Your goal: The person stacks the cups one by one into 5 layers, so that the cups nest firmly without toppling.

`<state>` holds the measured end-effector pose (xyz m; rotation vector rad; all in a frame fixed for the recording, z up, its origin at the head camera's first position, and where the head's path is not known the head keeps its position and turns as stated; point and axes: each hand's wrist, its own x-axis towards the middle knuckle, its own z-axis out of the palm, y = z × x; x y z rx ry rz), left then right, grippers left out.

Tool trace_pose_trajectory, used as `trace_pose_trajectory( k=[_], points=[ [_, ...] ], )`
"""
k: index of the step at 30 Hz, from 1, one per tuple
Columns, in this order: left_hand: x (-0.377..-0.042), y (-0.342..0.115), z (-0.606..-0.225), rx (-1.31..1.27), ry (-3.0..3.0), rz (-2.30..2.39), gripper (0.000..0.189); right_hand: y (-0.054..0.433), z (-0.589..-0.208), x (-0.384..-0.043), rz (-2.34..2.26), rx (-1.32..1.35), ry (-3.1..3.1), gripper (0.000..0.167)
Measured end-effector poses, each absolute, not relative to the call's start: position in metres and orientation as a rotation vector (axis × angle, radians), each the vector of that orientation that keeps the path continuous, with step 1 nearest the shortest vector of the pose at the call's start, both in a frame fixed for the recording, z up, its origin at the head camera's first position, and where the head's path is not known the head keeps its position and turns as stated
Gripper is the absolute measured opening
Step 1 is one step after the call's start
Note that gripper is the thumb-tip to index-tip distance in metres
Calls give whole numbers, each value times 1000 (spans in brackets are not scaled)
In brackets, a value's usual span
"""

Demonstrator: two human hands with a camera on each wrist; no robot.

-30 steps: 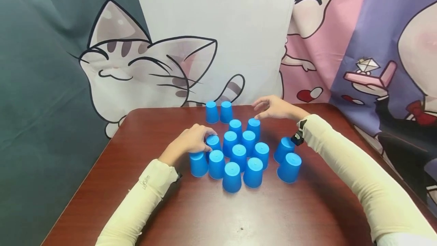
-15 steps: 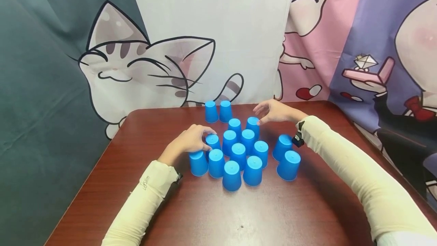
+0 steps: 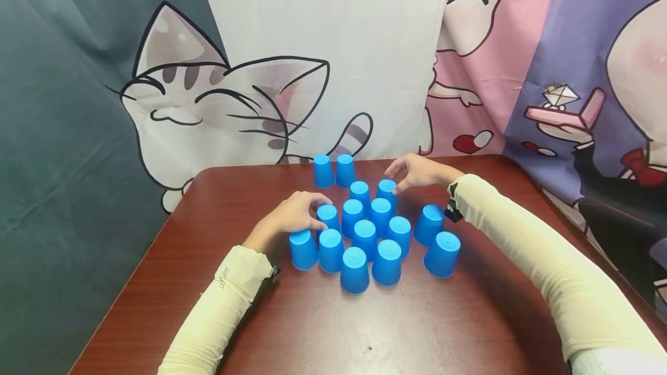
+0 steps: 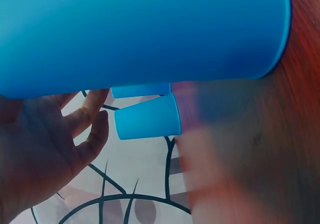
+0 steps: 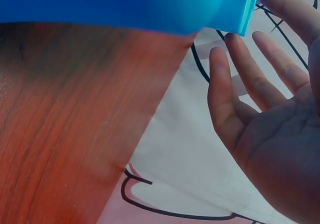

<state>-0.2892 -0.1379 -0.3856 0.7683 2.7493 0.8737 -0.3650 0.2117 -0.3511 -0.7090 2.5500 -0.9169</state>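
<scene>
Left hand (image 3: 294, 213) round blue cup (image 3: 328, 214), right hand (image 3: 419, 171) beside another (image 3: 387, 187) (inverted).

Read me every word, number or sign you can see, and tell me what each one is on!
"Slim": the end of the small print on the left sleeve, near the cuff; the letters before it are too small to read for sure.
Blue cups: no writing that I can make out.
Backdrop: cartoon drawings, no words showing.
No numbers that I can read anywhere.
</scene>
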Motion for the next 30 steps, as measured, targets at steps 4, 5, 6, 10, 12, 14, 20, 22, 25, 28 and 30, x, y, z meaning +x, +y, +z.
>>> trace_pose_trajectory(
  k=[4,5,6,10,12,14,20,22,25,28,30],
  points=[
    [-291,-139,-389,781,2743,935,60,207,-354,-364,-903,-702,2537,59],
    [-292,-139,-389,780,2745,951,60,207,-354,-363,-900,-697,2538,58],
    [-293,-139,-389,781,2748,968,61,206,-354,-364,-895,-697,2541,57],
    [-295,-139,-388,766,2772,1041,59,204,-355,-366,-876,-715,2551,53],
    [-296,-138,-387,760,2785,1071,59,204,-354,-367,-863,-724,2552,53],
    [-297,-137,-388,750,2794,1100,58,204,-353,-367,-850,-719,2558,52],
    [-302,-136,-391,685,2820,1173,56,204,-349,-371,-837,-721,2580,48],
    [-303,-136,-391,664,2821,1189,56,203,-348,-374,-837,-724,2595,47],
    [-305,-137,-393,648,2823,1201,55,200,-344,-378,-844,-713,2622,47],
    [-307,-137,-395,639,2824,1211,55,197,-342,-384,-862,-688,2679,47],
    [-308,-137,-397,626,2824,1206,55,194,-341,-388,-884,-669,2718,47]
  ],
)
